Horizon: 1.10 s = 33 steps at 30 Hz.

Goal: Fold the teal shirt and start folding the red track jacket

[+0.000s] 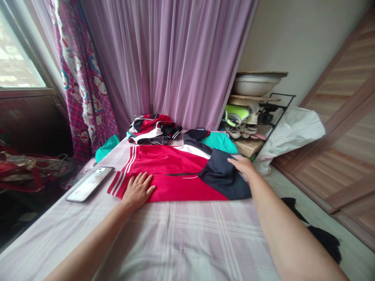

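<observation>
A red track jacket (175, 191) with white stripes on its ribbed hem and a dark zipper lies flat on the bed. My left hand (139, 189) rests on it near the hem, open, fingers spread and palm down. At the other end, a navy sleeve (222, 175) lies folded over the red body. My right hand (242, 164) is closed at the sleeve's outer edge, its fingertips pinching the fabric; some of its fingers are hidden. Just behind the jacket lies a teal and navy garment (221, 141).
A heap of red, black and white clothes (154, 128) sits by the purple curtain (175, 58). A phone (90, 184) lies on the bed's left side. Beyond the bed's right edge stand a shoe rack (272, 134) and a white bag (295, 132); dark cloth (324, 240) is on the floor.
</observation>
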### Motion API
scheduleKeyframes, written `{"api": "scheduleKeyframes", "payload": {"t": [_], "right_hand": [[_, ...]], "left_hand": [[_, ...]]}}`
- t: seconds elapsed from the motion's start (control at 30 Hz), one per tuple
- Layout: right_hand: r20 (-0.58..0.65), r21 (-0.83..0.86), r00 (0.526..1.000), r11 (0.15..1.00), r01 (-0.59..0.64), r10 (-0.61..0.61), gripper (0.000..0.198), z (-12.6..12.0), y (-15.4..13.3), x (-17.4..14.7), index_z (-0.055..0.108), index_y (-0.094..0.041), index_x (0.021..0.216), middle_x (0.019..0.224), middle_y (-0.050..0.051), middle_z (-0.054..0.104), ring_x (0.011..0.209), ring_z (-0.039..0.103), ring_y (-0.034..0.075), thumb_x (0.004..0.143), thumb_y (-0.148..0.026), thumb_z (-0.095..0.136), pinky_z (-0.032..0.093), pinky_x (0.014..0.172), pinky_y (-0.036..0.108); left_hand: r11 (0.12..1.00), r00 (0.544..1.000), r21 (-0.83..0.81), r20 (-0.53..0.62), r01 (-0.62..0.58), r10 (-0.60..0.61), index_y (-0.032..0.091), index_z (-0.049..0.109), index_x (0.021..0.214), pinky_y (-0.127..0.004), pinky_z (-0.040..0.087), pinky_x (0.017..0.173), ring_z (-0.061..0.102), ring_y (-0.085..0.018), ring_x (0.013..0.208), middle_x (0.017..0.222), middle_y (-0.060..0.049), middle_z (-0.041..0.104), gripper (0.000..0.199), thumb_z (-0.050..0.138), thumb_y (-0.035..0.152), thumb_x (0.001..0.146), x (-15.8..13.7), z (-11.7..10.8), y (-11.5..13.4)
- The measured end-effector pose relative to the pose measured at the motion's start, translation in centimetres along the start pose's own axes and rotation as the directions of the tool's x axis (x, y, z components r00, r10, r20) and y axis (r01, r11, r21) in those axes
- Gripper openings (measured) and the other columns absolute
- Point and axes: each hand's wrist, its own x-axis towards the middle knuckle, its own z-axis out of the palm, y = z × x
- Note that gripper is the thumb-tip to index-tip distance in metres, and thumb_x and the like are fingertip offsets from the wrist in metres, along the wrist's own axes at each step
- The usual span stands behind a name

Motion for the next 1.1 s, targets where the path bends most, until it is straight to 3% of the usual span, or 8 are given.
{"api": "scheduleKeyframes", "payload": {"t": [0.07,0.13,0.27,0.33,0.47,0.67,0.97,1.1], "right_hand": [[-0.026,-0.007,0.999,0.999,0.037,-0.037,0.037,1.0,-3.4,-0.5,0.076,-0.017,0.112,0.101,0.011,0.077,0.097,0.070,0.029,0.085,-0.037,0.059,0.054,0.083,0.037],[-0.051,-0.062,0.958,0.958,0.279,-0.282,0.035,2.3,-7.1,-2.7,0.074,-0.020,0.116,0.116,0.012,0.074,0.107,0.067,0.027,0.092,-0.030,0.051,0.051,0.093,0.038],[0.341,-0.025,0.543,0.571,0.821,-0.767,0.022,5.5,-11.7,-10.4,0.077,-0.025,0.105,0.135,0.009,0.065,0.136,0.048,0.028,0.090,-0.026,0.061,0.036,0.113,0.047],[0.465,0.042,0.458,0.535,0.844,-0.758,0.027,6.6,-11.2,-13.8,0.074,-0.026,0.115,0.139,0.008,0.063,0.137,0.048,0.027,0.090,-0.030,0.064,0.033,0.115,0.049],[0.408,-0.024,0.627,0.678,0.734,-0.664,0.039,6.1,-7.1,-15.9,0.066,-0.024,0.130,0.137,0.011,0.065,0.128,0.056,0.025,0.092,-0.029,0.059,0.036,0.112,0.049],[0.308,-0.273,0.841,0.805,0.526,-0.445,0.052,1.9,-1.0,-12.4,0.067,-0.022,0.128,0.131,0.011,0.069,0.125,0.059,0.028,0.079,-0.008,0.057,0.033,0.112,0.054],[0.285,0.142,0.912,0.954,0.263,-0.294,0.025,0.2,5.7,-11.2,0.074,-0.023,0.096,0.102,0.007,0.077,0.098,0.071,0.026,0.079,-0.038,0.064,0.054,0.088,0.039],[0.209,0.137,0.952,0.970,0.199,-0.225,0.022,0.5,7.8,-10.9,0.074,-0.023,0.083,0.088,0.005,0.077,0.085,0.071,0.025,0.081,-0.037,0.056,0.055,0.080,0.036]], "left_hand": [[1.000,1.000,-0.003,-0.022,0.002,-0.002,0.024,0.052,0.147,-0.055,0.026,0.121,0.038,-0.030,0.147,0.155,-0.012,0.049,0.055,0.041,0.047,0.099,-0.1,0.1,0.1],[1.000,0.998,-0.006,-0.064,0.000,-0.001,0.025,0.054,0.146,-0.054,0.027,0.121,0.040,-0.029,0.146,0.154,-0.012,0.050,0.053,0.042,0.046,0.099,-0.3,0.3,0.1],[0.999,0.988,-0.029,-0.154,-0.023,0.018,0.024,0.054,0.145,-0.050,0.029,0.121,0.047,-0.027,0.142,0.152,-0.011,0.052,0.051,0.041,0.042,0.099,-0.7,0.6,0.1],[0.997,0.978,-0.052,-0.206,-0.052,0.040,0.022,0.055,0.143,-0.049,0.033,0.120,0.049,-0.027,0.140,0.151,-0.013,0.054,0.050,0.040,0.041,0.099,-0.9,0.7,-0.1],[0.990,0.946,-0.073,-0.311,-0.124,0.096,0.014,0.052,0.145,-0.049,0.037,0.118,0.049,-0.030,0.140,0.150,-0.018,0.054,0.054,0.039,0.040,0.099,-1.2,0.6,-0.4],[0.964,0.913,-0.034,-0.330,-0.265,0.240,0.019,0.050,0.147,-0.052,0.037,0.118,0.046,-0.031,0.142,0.153,-0.016,0.050,0.051,0.041,0.032,0.099,-0.2,-1.2,2.2],[0.820,0.820,0.059,-0.021,-0.570,0.572,0.034,0.063,0.136,-0.056,0.017,0.125,0.026,-0.031,0.153,0.165,-0.006,0.033,0.059,0.052,0.009,0.085,6.9,-5.4,9.9],[0.855,0.847,-0.005,0.134,-0.519,0.515,0.037,0.070,0.124,-0.058,0.018,0.123,0.041,-0.030,0.145,0.151,-0.003,0.055,0.049,0.060,0.015,0.081,10.4,-5.5,9.9]]}}
